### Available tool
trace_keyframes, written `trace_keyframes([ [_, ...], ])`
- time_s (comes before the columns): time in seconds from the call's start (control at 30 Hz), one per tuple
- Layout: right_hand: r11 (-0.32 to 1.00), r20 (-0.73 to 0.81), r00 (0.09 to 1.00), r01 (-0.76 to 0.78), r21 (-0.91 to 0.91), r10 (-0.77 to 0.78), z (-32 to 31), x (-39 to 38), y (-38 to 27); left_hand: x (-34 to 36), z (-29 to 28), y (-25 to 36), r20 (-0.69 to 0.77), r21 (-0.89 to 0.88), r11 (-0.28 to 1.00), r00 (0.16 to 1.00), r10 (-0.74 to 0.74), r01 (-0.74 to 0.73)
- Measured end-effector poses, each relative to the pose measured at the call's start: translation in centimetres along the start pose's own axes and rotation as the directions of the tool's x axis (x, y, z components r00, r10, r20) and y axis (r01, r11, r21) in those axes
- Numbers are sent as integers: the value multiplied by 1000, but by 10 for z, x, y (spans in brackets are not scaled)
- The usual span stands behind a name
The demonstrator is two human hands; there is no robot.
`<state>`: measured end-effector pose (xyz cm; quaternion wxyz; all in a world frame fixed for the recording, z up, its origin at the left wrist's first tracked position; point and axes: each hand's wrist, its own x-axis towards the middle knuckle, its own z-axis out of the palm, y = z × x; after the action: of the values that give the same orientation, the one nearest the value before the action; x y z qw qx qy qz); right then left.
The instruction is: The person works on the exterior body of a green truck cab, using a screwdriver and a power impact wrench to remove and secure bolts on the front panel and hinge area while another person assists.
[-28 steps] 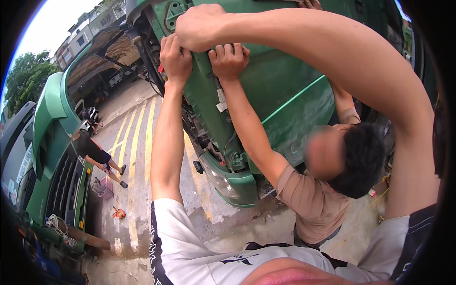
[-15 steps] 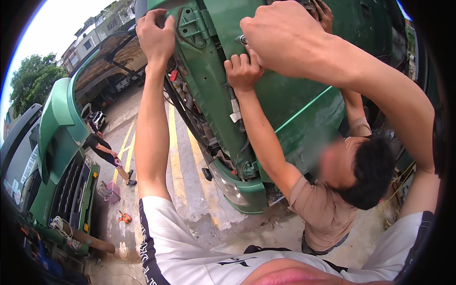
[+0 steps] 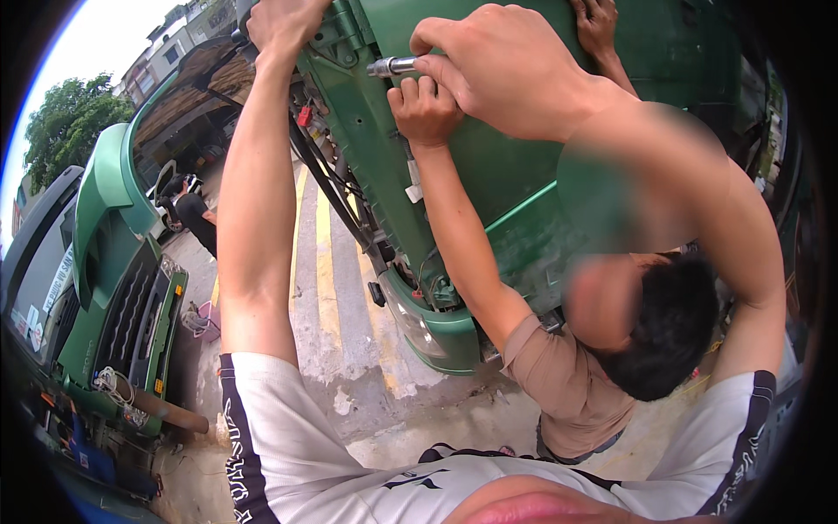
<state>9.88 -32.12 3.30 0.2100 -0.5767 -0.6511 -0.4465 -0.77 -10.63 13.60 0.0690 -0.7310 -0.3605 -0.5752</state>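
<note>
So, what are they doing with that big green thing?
Two people have their hands up at a green vehicle panel. One holds a silver tool with the fingers of the right hand, its tip just below a metal hinge. The left hand is raised near that hinge, partly out of the picture. The co-worker in a brown shirt has one hand just below the tool and the other higher up.
</note>
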Motion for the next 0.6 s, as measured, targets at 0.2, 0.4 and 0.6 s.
trace_keyframes([
  [0.2, 994, 37, 999, 8, 112, -12, -20, -27, 4, 4, 3, -13, -203, -38, 992, 973, 109, -119],
  [0.4, 997, -28, 997, -77, 32, 78, -66, -71, 10, 5, 25, -22, -205, -120, 982, 971, 122, -149],
  [0.6, 934, -83, 974, -178, 308, 213, -94, -142, 21, 7, -5, -70, -229, -160, 929, 928, 293, -332],
])
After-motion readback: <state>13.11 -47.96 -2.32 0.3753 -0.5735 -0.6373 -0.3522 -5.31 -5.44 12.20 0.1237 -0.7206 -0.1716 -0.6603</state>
